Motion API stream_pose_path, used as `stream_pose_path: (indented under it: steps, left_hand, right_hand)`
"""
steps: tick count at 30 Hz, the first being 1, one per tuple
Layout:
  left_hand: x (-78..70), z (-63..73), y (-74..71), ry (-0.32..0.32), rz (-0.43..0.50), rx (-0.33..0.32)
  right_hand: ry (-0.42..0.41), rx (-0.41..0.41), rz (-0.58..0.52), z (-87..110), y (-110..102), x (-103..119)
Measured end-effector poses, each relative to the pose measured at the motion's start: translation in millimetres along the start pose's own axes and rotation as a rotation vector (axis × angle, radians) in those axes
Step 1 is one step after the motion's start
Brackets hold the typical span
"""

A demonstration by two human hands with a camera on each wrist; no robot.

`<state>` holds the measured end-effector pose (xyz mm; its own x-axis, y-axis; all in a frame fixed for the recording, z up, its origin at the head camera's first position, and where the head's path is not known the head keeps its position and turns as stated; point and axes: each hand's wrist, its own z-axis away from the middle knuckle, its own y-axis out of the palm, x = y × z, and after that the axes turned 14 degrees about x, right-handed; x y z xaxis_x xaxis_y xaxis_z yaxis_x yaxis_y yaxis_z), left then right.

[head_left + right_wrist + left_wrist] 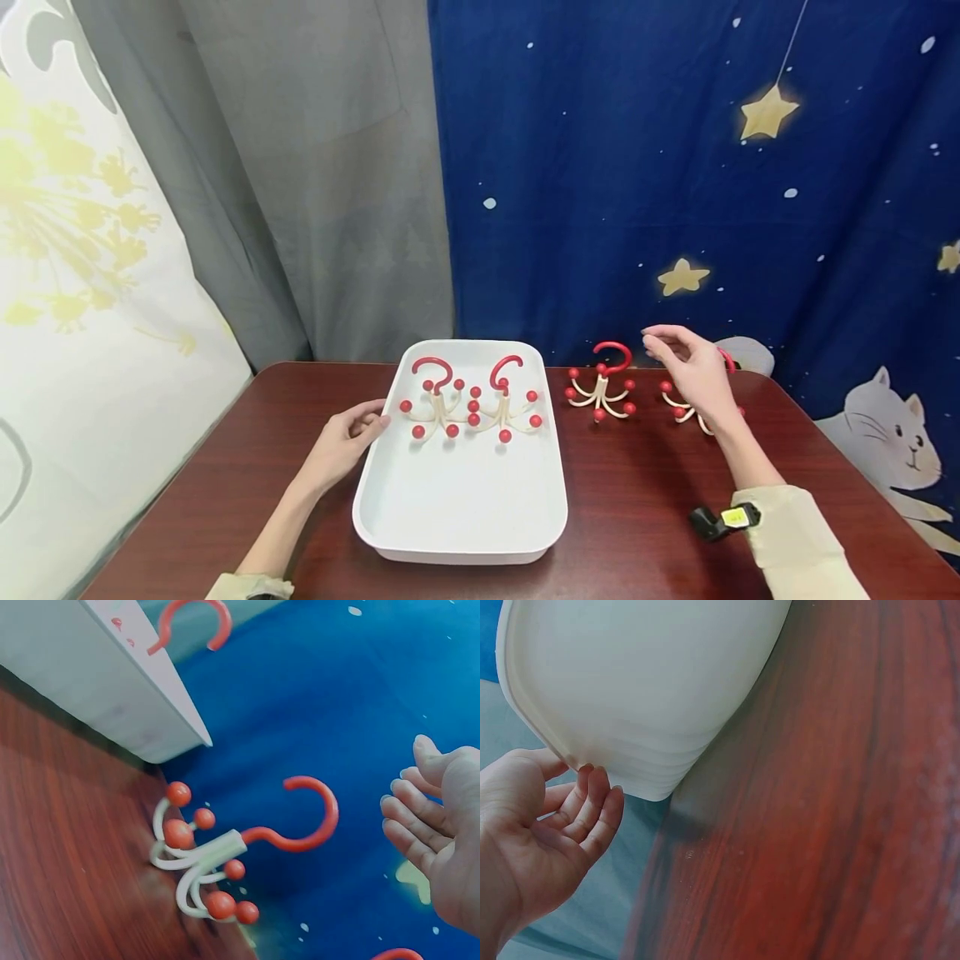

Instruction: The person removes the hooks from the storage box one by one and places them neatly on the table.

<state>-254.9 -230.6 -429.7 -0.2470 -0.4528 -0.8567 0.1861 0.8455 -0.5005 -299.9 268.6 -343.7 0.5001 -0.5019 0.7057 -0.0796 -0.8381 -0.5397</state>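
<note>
Fingers [592,810] of the left hand [341,446] pinch the rim of a white tray [465,500] on its left side, the thumb partly hidden behind the edge in the left wrist view. The right hand [697,371] is raised on the right, its fingers loosely bent and holding nothing, the thumb a little apart from them.

The tray rests on a dark red-brown counter [622,517]. In its far half stand two cream racks with red hooks and red ball tips: a left rack [438,407] and a right rack [504,407], both upright, hooks uppermost. Their arms crowd together between them; whether they touch cannot be told.

To the right of the tray, near the far edge of the counter, a third rack [602,390] stands upright, well apart from the raised fingers. Farther right, a fourth rack [678,412] is partly covered by the right hand and wrist.

Cream sleeves [802,533] cover both forearms. At the far side hang a grey curtain [360,167] and a blue curtain [585,167] with stars; a white cloth [75,342] with yellow print is at the left.
</note>
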Motion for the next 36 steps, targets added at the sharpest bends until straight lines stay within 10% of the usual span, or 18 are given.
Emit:
stream_pose_path:
  steps: [36]
  left_hand:
    - [0.2,0.8,1.3,0.000,0.024,-0.005]
  right_hand:
    - [0.009,0.231,-0.092,-33.7,110.8,33.0]
